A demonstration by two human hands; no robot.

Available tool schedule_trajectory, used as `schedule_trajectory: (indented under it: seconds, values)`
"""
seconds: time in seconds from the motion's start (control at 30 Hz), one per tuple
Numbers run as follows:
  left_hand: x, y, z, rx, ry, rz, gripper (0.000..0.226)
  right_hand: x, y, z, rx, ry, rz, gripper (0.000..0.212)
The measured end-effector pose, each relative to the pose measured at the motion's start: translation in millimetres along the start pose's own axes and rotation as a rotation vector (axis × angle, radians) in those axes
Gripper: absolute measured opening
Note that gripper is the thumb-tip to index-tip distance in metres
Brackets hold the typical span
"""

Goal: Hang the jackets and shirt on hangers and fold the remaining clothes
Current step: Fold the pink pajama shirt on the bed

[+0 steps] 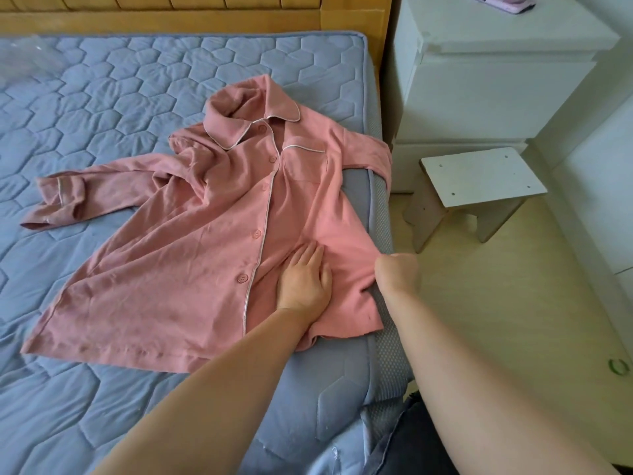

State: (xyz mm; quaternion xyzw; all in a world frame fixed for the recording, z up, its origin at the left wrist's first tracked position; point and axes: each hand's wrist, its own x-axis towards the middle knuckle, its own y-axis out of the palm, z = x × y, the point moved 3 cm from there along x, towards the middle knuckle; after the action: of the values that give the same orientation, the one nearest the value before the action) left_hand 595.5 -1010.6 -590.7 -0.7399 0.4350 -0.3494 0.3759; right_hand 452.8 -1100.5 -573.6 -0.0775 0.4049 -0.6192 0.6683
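The left hand (305, 275) lies open and flat on the pink shirt (191, 255); at its 3 o'clock, the right hand (397, 272) is closed, gripping the shirt's edge on the mattress (85, 97).

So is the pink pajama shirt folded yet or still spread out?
Spread out, unfolded. The pink shirt lies front up on the mattress, buttoned, one sleeve stretched sideways. The left hand presses it flat; the right hand grips its side edge.

- A home bedroom: a bed with a blue quilted mattress (102, 97) and a wooden headboard (171, 18).
- A white bedside cabinet (479, 80) stands just beside it.
- A small white stool (479, 176) sits on the pale wooden floor (496, 303).
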Motion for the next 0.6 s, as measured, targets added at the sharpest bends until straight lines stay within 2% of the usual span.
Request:
schedule_trajectory:
  seconds: [0.07,0.17,0.23,0.3,0.37,0.43,0.53,0.6]
  values:
    - [12.2,-13.6,-8.8,0.056,-0.082,0.094,0.047,-1.1,4.8,3.3,-0.004,-0.069,-0.034,0.02]
    - [40.8,-24.2,-8.9,0.083,-0.141,0.111,0.031,-3.6,16.5,7.6,-0.005,-0.284,-0.176,0.022]
    - [56.9,-24.4,-6.3,0.037,-0.106,0.064,0.043,-8.5,22.5,1.0,0.059,-0.451,-0.223,0.009]
    - [68.7,-12.0,-1.5,0.009,-0.18,0.076,0.049,-12.0,25.5,-12.3,0.135,-0.524,-0.208,0.003]
    - [70.8,5.6,-0.4,0.002,-0.336,0.171,0.053,-11.5,24.4,-17.0,0.164,-0.562,-0.19,0.01]
    - [74.5,20.2,-4.0,0.085,-0.405,0.174,0.061,0.6,19.1,2.3,0.159,-0.674,-0.219,0.018]
    - [78.0,30.6,-13.1,0.239,-0.406,0.126,0.081,42.1,17.6,50.0,0.032,-0.768,-0.224,0.029]
    - [82.1,34.8,-13.1,0.289,-0.383,0.079,0.077,72.2,22.6,81.3,-0.128,-0.834,-0.173,0.04]
